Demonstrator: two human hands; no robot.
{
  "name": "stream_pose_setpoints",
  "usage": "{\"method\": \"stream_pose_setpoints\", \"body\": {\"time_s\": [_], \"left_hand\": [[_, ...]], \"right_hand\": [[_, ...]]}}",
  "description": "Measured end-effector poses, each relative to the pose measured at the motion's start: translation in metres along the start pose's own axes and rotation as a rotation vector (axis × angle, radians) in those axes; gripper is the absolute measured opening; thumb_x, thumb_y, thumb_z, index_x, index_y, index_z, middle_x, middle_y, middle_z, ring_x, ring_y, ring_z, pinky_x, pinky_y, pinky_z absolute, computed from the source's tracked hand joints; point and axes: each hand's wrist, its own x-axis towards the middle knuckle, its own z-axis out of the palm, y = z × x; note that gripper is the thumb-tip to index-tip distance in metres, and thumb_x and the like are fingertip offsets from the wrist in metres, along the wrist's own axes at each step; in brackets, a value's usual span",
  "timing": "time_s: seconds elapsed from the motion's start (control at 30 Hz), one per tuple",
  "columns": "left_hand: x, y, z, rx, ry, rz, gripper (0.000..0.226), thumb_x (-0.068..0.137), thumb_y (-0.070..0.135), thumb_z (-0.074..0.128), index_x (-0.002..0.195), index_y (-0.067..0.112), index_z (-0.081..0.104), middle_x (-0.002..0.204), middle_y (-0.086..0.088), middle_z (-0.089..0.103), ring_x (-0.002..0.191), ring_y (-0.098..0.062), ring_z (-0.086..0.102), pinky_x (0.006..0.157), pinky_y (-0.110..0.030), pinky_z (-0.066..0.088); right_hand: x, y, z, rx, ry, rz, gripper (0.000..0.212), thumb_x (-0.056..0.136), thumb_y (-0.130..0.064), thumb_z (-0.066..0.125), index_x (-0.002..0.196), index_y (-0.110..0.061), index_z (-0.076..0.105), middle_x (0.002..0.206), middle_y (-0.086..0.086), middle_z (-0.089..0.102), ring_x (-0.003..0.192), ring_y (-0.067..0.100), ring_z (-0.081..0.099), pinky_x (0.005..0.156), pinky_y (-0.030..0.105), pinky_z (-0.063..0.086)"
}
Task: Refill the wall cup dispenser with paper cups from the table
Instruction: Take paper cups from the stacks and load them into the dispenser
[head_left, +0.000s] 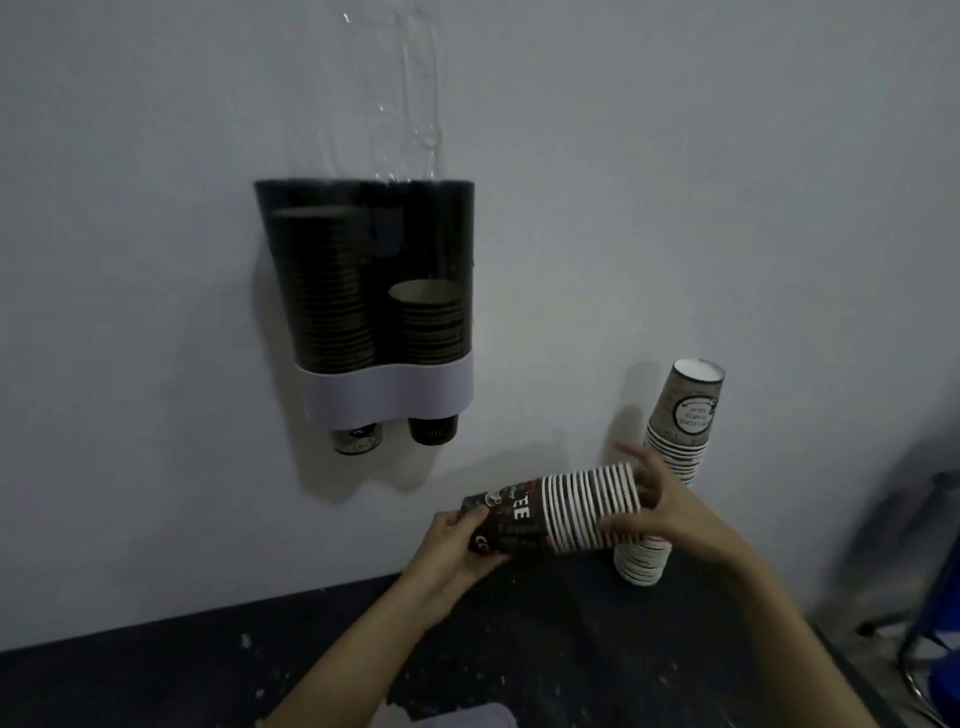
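Against grey wall, dark speckled table.

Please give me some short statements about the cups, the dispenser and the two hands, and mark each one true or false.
1. Both hands hold a cup stack lying sideways. True.
2. The dispenser has its right tube fuller than its left. False: the left tube is fuller.
3. Another stack stands against the wall. True.
4. The left hand grips the rim end. False: it grips the base end; the right hand is at the rims.

Left hand and right hand raised, each grip curled
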Motion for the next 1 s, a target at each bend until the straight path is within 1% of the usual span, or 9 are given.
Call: {"method": "stream_pose_setpoints", "body": {"time_s": [0.07,0.2,0.27,0.37,0.43,0.57,0.7,0.87,1.0], "left_hand": [[-0.028,0.014,0.02,-0.118,-0.088,-0.02,0.017,0.091,0.009,0.049,0.106,0.0,0.049,0.11,-0.023,0.054,0.113,-0.039,0.052,0.079,-0.04,0.055],[-0.066,0.046,0.058,-0.278,-0.202,-0.005,0.033,0.093,0.014,0.049,0.122,0.004,0.036,0.131,-0.035,0.04,0.101,-0.044,0.055,0.06,-0.037,0.06],[-0.075,0.06,0.068,-0.269,-0.22,0.046,0.04,0.094,0.016,0.048,0.129,0.004,0.033,0.131,-0.037,0.04,0.094,-0.042,0.058,0.057,-0.034,0.059],[-0.088,0.082,0.074,-0.236,-0.252,0.102,0.049,0.093,0.023,0.049,0.136,0.007,0.032,0.114,-0.031,0.053,0.089,-0.034,0.062,0.066,-0.035,0.057],[-0.097,0.095,0.073,-0.178,-0.241,0.118,0.05,0.091,0.026,0.051,0.134,0.005,0.037,0.108,-0.025,0.055,0.091,-0.032,0.06,0.075,-0.037,0.052],[-0.101,0.103,0.058,-0.008,-0.105,0.165,0.047,0.092,0.021,0.051,0.135,0.006,0.038,0.13,-0.022,0.046,0.11,-0.034,0.051,0.086,-0.041,0.044],[-0.103,0.104,0.043,0.078,-0.041,0.178,0.04,0.092,0.02,0.052,0.129,0.006,0.045,0.129,-0.02,0.049,0.099,-0.028,0.055,0.074,-0.035,0.047],[-0.102,0.105,0.033,0.115,0.004,0.172,0.008,0.092,0.02,0.051,0.094,0.013,0.053,0.097,-0.012,0.055,0.083,-0.022,0.056,0.071,-0.034,0.045],[-0.1,0.105,0.029,0.113,0.037,0.168,0.009,0.092,0.018,0.051,0.083,0.016,0.051,0.089,-0.01,0.054,0.081,-0.022,0.056,0.077,-0.036,0.044]], "right_hand": [[-0.006,-0.036,-0.005,0.13,0.166,-0.106,0.102,0.05,-0.027,0.087,0.134,-0.028,0.03,0.116,0.004,0.052,0.104,0.018,0.057,0.079,0.028,0.052],[-0.018,-0.108,0.016,0.36,0.532,-0.353,0.06,0.073,-0.014,0.072,0.122,-0.023,0.04,0.104,-0.005,0.054,0.102,0.017,0.057,0.088,0.035,0.049],[-0.021,-0.136,0.03,0.386,0.62,-0.444,0.069,0.07,-0.014,0.075,0.125,-0.027,0.035,0.109,-0.005,0.053,0.102,0.013,0.055,0.084,0.03,0.049],[-0.023,-0.173,0.04,0.278,0.615,-0.522,0.091,0.067,-0.015,0.079,0.134,-0.029,0.02,0.107,-0.014,0.048,0.097,0.002,0.052,0.081,0.023,0.044],[-0.019,-0.201,0.037,0.204,0.586,-0.56,0.092,0.066,-0.017,0.08,0.134,-0.028,0.02,0.112,-0.006,0.049,0.101,0.011,0.053,0.085,0.028,0.045],[-0.007,-0.279,0.029,0.195,0.646,-0.71,0.086,0.067,-0.02,0.08,0.132,-0.022,0.024,0.11,-0.004,0.05,0.107,0.016,0.052,0.089,0.031,0.047],[0.025,-0.351,0.035,0.255,0.776,-0.865,0.084,0.066,-0.023,0.079,0.13,-0.017,0.025,0.123,0.008,0.049,0.11,0.02,0.052,0.088,0.029,0.047],[0.068,-0.363,0.057,-0.085,0.676,-0.854,0.085,0.068,-0.025,0.078,0.134,-0.016,0.025,0.127,0.015,0.044,0.1,0.019,0.047,0.083,0.031,0.042],[0.098,-0.337,0.066,-0.288,0.567,-0.725,0.086,0.067,-0.03,0.078,0.133,-0.017,0.025,0.122,0.018,0.051,0.106,0.033,0.056,0.087,0.04,0.047]]}}
